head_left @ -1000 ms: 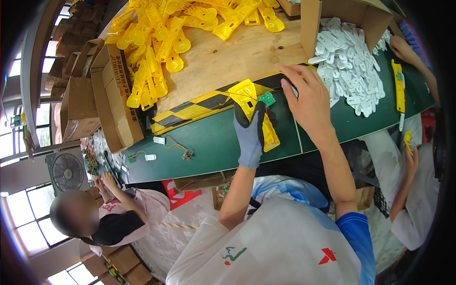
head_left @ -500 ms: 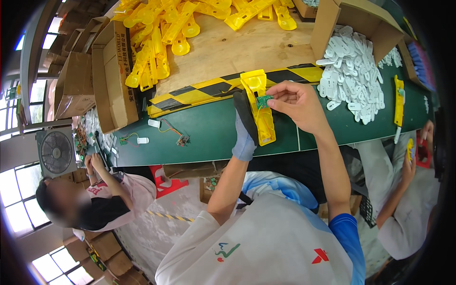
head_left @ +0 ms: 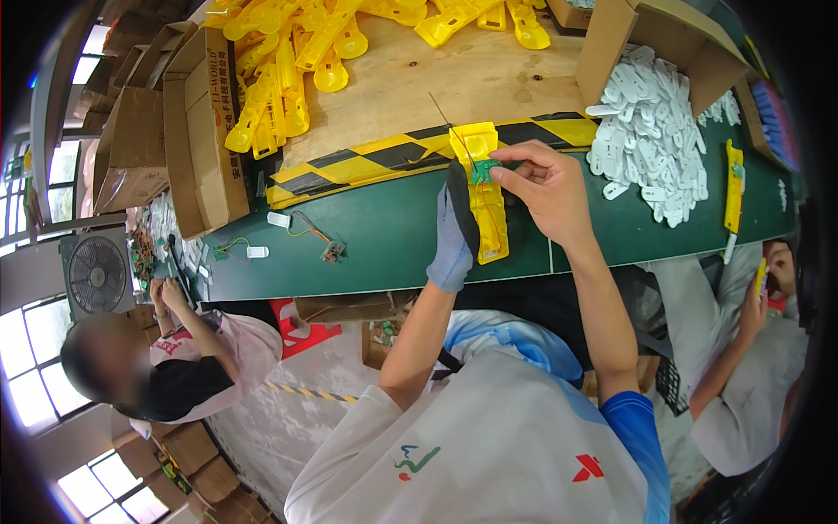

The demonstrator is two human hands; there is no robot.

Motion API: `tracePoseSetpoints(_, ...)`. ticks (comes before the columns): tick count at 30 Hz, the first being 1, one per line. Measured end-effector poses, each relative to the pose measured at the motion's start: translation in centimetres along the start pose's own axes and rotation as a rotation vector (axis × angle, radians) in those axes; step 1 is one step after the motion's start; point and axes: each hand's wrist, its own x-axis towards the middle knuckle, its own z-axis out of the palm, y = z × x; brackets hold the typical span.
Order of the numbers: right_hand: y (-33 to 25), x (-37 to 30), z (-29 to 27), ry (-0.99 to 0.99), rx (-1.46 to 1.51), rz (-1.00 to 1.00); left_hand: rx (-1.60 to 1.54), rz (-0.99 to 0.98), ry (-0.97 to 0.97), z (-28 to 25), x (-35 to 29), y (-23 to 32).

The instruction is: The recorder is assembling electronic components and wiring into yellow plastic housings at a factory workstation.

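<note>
My left hand (head_left: pixel 452 240), in a blue-grey glove with a dark palm, grips a long yellow plastic housing (head_left: pixel 493 237) from its left side, over the near edge of the green table. Bare thumb and forefinger of my right hand (head_left: pixel 552 188) pinch a small green circuit board (head_left: pixel 482 171) against the upper part of the housing's open face. From near the board a thin dark wire (head_left: pixel 438 109) sticks up past the housing's top end. Whether the board is seated inside cannot be made out.
Yellow housings (head_left: pixel 332 44) lie heaped on the wooden board. White plastic pieces (head_left: pixel 650 140) spill from a cardboard box (head_left: pixel 668 35) at right. Loose wired parts (head_left: pixel 330 251) lie on the table (head_left: pixel 375 236). Co-workers sit at left (head_left: pixel 175 358) and right (head_left: pixel 751 367).
The thin dark wire now stands out above the housing. The circuit board lies closer against the housing, and both hands have shifted slightly right.
</note>
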Motion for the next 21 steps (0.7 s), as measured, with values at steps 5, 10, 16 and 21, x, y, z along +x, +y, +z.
tracePoseSetpoints(5,0.1,-0.1,0.0,0.009,0.04,-0.01,0.051,0.025,-0.004,0.2,0.0,0.1)
tracePoseSetpoints(10,-0.3,-0.3,0.3,0.08,0.012,0.019,0.142,0.068,0.011,0.6,-0.2,0.5)
tracePoseSetpoints(16,0.4,-0.9,0.3,0.094,0.091,-0.03,0.128,0.042,0.056,0.4,-0.4,1.0)
tracePoseSetpoints(21,-1.8,-3.3,-0.8,0.184,-0.157,-0.023,0.064,-0.033,0.004,1.0,-1.2,2.3)
